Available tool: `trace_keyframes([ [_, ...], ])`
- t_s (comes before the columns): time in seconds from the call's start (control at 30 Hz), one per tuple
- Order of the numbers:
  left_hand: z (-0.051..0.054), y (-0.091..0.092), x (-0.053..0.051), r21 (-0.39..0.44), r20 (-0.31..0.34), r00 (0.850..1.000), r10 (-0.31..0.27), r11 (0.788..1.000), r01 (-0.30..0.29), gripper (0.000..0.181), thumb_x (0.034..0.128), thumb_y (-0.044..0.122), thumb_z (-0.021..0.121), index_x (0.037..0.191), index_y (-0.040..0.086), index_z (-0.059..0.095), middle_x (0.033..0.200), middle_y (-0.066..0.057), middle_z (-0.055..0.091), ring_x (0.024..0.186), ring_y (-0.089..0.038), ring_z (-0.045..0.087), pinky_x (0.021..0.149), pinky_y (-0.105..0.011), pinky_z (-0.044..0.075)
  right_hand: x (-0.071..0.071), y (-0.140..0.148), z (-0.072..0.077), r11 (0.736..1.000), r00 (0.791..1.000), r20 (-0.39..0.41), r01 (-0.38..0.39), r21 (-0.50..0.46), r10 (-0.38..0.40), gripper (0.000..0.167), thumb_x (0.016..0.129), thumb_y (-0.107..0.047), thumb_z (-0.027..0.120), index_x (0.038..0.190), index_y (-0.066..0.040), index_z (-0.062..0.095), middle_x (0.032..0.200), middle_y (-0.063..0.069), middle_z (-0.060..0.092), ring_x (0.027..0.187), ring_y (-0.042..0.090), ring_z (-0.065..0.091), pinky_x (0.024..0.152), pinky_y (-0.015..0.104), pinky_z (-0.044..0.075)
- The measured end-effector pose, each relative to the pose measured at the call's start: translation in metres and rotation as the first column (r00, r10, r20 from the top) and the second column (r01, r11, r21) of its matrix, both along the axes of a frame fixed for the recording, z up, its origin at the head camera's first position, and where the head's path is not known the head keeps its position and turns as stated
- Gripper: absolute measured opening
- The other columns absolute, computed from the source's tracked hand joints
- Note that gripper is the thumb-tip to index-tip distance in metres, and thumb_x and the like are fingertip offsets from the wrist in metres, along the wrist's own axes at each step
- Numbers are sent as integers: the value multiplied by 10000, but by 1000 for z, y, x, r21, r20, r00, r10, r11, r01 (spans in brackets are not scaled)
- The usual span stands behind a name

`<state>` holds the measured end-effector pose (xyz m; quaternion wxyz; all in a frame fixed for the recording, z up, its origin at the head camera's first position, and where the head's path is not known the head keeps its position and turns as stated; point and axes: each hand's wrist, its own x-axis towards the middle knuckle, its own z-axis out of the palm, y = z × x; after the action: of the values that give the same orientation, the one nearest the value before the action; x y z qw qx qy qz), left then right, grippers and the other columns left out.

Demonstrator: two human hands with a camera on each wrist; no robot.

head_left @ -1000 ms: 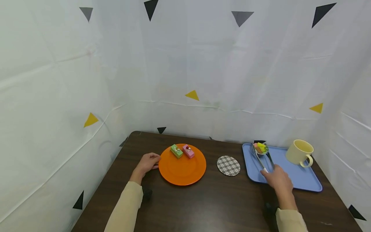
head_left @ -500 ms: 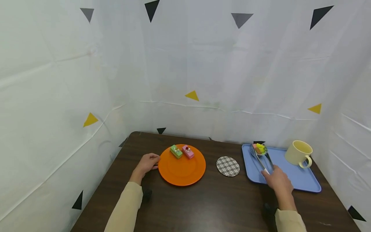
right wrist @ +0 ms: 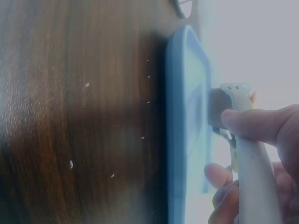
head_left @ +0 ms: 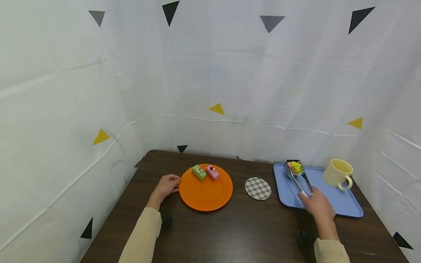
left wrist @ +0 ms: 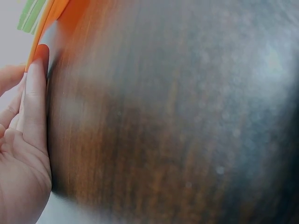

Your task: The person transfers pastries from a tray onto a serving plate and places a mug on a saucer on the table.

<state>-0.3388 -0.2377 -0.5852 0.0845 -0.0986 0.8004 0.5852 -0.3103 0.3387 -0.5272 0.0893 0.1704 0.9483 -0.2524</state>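
My left hand [head_left: 167, 186] pinches the left rim of an orange plate [head_left: 205, 193], thumb above and fingers beneath in the left wrist view. A green toy cake [head_left: 199, 172] and a pink toy cake [head_left: 212, 172] lie side by side towards the plate's back. In my right hand [head_left: 319, 206] are metal tongs [head_left: 298, 187] with a pale handle [right wrist: 254, 172]. Their ends lie either side of a small toy food piece [head_left: 296, 167], pink, brown and yellow-green, over the blue tray [head_left: 335, 202]. Whether that piece touches the tray, I cannot tell.
A pale yellow mug [head_left: 335, 176] stands upright on the tray's right side. Between plate and tray lies a round checked coaster [head_left: 258, 189]. All rest on a dark wooden table [head_left: 243, 233], with white sheeting [head_left: 197, 73] behind and at both sides.
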Motion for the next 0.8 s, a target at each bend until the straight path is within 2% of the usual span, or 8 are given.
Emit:
trace_keyframes([
  [0.3,2,1,2,-7,-6,1000,8,1000,-8,348,1128,248,588,1358,-5,656,1374,-215,681,1152,-274,717,977,-350,643,4,-3,8,1000,1000,5,4,-2,-4,955,1035,-576,606,1636,70,242,1500,416,428,1160,533,536,921,675,507],
  [0.57,-1,0,-1,-9,3,1000,20,1000,-20,337,1124,247,597,1343,1,665,1370,-205,688,1135,-255,722,976,-345,642,9,-11,16,999,999,-22,-48,2,48,950,1031,-573,620,1634,68,262,1420,358,566,1146,490,572,861,610,525],
  [0.67,-1,0,-2,-7,5,1000,18,1000,-18,340,1125,250,597,1345,0,662,1372,-206,686,1142,-257,721,975,-343,642,11,-15,19,998,998,-27,-60,-5,60,949,1028,-574,627,1636,60,268,1409,348,579,1127,469,575,845,589,524],
  [0.8,0,1,-1,-4,10,1000,14,1000,-14,347,1126,259,595,1348,1,663,1366,-202,683,1147,-254,716,982,-345,640,14,-19,23,996,996,-34,-85,-11,85,974,1019,-597,628,1640,57,263,1412,351,568,1150,490,564,865,619,518],
])
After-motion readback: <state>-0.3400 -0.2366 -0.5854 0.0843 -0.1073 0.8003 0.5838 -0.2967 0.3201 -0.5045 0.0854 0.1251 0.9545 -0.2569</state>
